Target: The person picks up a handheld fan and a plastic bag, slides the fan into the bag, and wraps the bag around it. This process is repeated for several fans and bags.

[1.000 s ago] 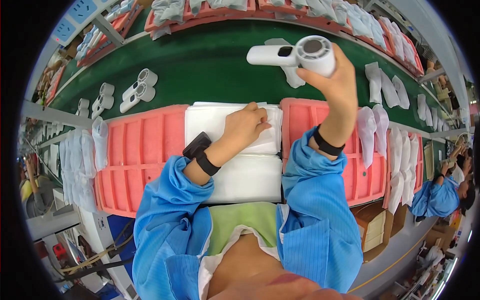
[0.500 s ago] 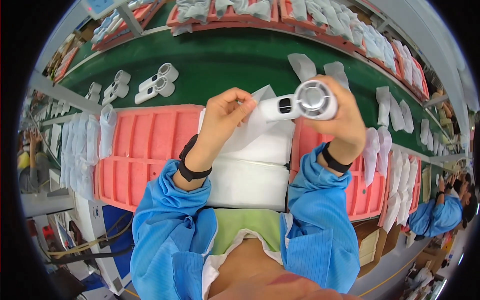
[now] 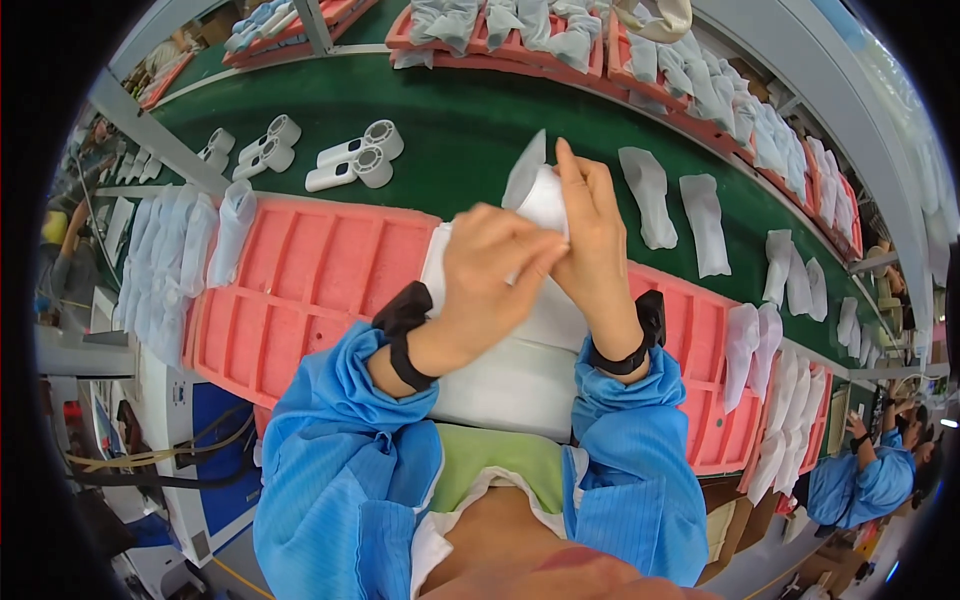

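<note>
ok so R hand (image 3: 594, 235) has a snug hold on a white piece (image 3: 543, 198), fingers pointing up to abt 12 o'clock along its side. The piece sits b/w both hands, just past the 12 o'clock side of the white sheets (image 3: 505, 390), mostly hidden by fingers tbh. A thin translucent sleeve (image 3: 524, 178) sticks up at its 11. L hand (image 3: 498, 268) is right up close at 8 o'clock of the piece, fingers bunched but blurry, so can't tell if it's pinching anything.

Rest of the bench, going from the hands: white handheld fans (image 3: 356, 168) lying in pairs at 10 on the green surface (image 3: 470, 110), 2 wrapped pieces (image 3: 650, 200) btw 2 and 3 o'clock, a pink tray (image 3: 310, 270) w/ compartments at 9, another pink one (image 3: 670, 300) at 4. More pink trays (image 3: 500, 66) full of wrapped stuff up at 12, fwiw.
</note>
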A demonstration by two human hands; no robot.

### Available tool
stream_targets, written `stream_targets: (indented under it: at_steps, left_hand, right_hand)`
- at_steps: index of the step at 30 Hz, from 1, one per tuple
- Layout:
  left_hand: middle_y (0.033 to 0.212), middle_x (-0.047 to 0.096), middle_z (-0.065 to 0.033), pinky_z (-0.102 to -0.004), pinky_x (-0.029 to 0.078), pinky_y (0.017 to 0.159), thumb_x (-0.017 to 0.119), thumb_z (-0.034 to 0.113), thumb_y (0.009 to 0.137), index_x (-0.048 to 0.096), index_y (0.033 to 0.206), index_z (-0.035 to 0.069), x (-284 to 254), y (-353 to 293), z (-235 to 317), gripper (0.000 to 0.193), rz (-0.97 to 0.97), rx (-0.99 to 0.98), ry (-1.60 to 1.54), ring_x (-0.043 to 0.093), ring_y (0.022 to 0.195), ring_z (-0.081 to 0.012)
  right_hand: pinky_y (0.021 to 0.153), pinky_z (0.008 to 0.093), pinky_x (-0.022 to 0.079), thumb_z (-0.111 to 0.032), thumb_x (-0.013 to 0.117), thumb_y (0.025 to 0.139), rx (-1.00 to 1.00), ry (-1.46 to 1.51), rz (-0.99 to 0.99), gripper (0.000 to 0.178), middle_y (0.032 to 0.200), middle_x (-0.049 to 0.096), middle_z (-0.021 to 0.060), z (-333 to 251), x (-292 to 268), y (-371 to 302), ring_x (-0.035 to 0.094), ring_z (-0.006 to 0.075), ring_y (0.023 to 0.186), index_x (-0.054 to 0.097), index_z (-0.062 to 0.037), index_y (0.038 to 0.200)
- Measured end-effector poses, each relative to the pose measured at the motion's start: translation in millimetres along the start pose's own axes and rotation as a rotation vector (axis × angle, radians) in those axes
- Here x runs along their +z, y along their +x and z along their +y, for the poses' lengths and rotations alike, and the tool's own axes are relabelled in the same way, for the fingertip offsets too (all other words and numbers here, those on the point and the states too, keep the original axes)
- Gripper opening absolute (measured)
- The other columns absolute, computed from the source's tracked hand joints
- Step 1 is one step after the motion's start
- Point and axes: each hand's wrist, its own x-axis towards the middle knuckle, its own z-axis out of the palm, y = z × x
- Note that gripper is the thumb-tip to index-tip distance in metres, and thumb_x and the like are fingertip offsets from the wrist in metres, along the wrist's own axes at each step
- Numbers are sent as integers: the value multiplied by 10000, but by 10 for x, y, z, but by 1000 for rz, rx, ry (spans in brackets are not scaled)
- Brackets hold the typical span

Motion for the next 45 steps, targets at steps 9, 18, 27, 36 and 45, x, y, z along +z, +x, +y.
stream_targets:
  at_steps: [9, 18, 27, 36, 45]
  left_hand:
    - [1120, 560, -119, -309, 485, 765, 752, 31, 678, 629, 1138, 85, -19, 138, -25, 479, -101, -174, -62, 590, 860, -259]
    - [1234, 500, -79, -281, 482, 810, 784, 121, 739, 615, 1156, 81, -293, 280, -204, 453, -157, -310, -782, 577, 1026, -198]
    - [1289, 469, -141, -340, 413, 911, 821, 131, 689, 666, 995, 72, -140, 162, -184, 348, 82, -23, -121, 499, 1128, -268]
    - [1233, 514, -138, -360, 417, 910, 801, 113, 705, 674, 849, 87, -196, 191, -187, 193, 143, -40, -59, 510, 1108, -294]
    - [1270, 517, -137, -399, 505, 825, 788, 159, 747, 616, 1057, 71, -198, 33, -1583, 366, 47, -743, 351, 607, 1025, -334]
  right_hand:
    - [870, 344, 491, -35, 768, 712, 299, 478, 56, 723, 1212, 539, 143, 47, 44, -40, 577, 250, 1069, 446, 9, 1358]
    - [801, 347, 502, -49, 756, 709, 126, 567, -295, 597, 1076, 614, 124, 51, -14, -39, 627, 269, 949, 519, 2, 1255]
    - [715, 371, 509, 2, 678, 714, 74, 40, 40, 317, 907, 631, 217, 56, 200, -92, 623, 425, 816, 621, 0, 1025]
    - [683, 302, 484, -31, 668, 814, 238, 303, -108, 258, 840, 643, 62, 55, 81, -73, 597, 126, 800, 610, 22, 1060]
    - [813, 413, 493, -172, 720, 785, 591, -355, -107, 453, 1007, 669, 192, 1664, 181, -110, 650, 344, 898, 581, 1, 1180]
